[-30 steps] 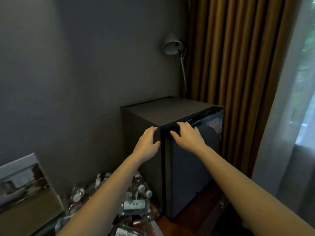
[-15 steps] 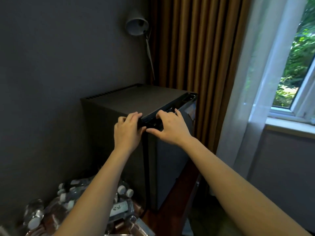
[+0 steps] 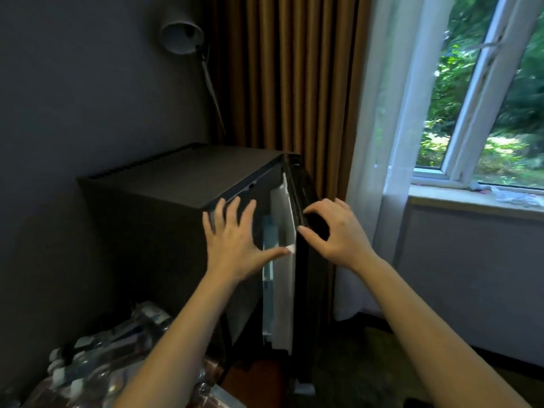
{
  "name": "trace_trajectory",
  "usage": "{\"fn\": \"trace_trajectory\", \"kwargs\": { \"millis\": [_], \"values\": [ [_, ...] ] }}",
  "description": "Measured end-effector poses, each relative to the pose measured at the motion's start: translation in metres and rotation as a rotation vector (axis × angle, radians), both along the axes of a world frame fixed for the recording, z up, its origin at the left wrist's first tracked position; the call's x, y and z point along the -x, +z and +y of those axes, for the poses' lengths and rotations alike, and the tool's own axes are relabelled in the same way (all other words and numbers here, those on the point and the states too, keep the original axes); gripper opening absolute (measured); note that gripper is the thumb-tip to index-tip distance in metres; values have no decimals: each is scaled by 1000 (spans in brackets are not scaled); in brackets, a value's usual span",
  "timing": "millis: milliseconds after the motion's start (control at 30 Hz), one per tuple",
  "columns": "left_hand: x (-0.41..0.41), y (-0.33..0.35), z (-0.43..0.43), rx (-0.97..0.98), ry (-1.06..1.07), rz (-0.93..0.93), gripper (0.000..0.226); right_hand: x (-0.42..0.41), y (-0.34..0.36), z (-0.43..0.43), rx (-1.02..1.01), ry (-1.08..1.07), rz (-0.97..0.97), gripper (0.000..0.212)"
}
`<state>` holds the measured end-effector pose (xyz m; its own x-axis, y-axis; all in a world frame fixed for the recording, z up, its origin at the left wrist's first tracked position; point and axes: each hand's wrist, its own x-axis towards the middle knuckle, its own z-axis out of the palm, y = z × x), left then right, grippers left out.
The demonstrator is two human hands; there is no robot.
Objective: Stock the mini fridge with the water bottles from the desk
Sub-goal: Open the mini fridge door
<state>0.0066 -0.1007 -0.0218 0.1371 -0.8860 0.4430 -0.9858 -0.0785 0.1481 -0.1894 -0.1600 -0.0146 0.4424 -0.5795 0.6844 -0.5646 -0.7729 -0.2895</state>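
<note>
A black mini fridge (image 3: 164,184) stands against the dark wall, its door (image 3: 306,260) swung out to the right so the white inner lining (image 3: 284,290) shows. My right hand (image 3: 335,234) curls its fingers round the door's top edge. Spread flat, my left hand (image 3: 235,240) hovers in front of the cabinet's upper front corner and holds nothing. Several clear water bottles (image 3: 97,357) with white caps lie in a pile at the lower left. The fridge's inside is mostly hidden behind my left hand and the door.
A grey lamp (image 3: 182,36) hangs on the wall above the fridge. Brown curtains (image 3: 282,78) and a white sheer curtain (image 3: 379,142) hang behind the door. A window (image 3: 482,107) with a sill is at the right.
The fridge door has swung out to the right under my right hand. My left hand has come off the top front edge and its fingers have spread. The view turned right.
</note>
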Motion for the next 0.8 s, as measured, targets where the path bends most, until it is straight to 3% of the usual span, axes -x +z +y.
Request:
{"fn": "trace_trajectory", "kwargs": {
  "millis": [133,233,367,467,633,733,800],
  "values": [
    [67,-19,-34,-114,-256,-15,91,75,-5,-10,-17,-208,-179,39],
    [100,-22,-63,-232,-425,-22,73,116,-3,-23,-22,-510,-133,48],
    [123,-33,-97,-303,-430,-20,68,128,-12,-37,20,-840,-189,40],
    [126,-45,-116,-357,-414,-5,66,116,-41,-54,56,-759,-101,36],
    [108,-74,-156,-453,-351,-25,67,102,-93,-113,-315,-617,245,50],
    [94,-91,-189,-477,-301,-22,66,107,-126,-165,-443,-611,366,61],
    [87,-96,-215,-454,-271,3,61,113,-142,-198,-421,-639,370,61]
  ]
}}
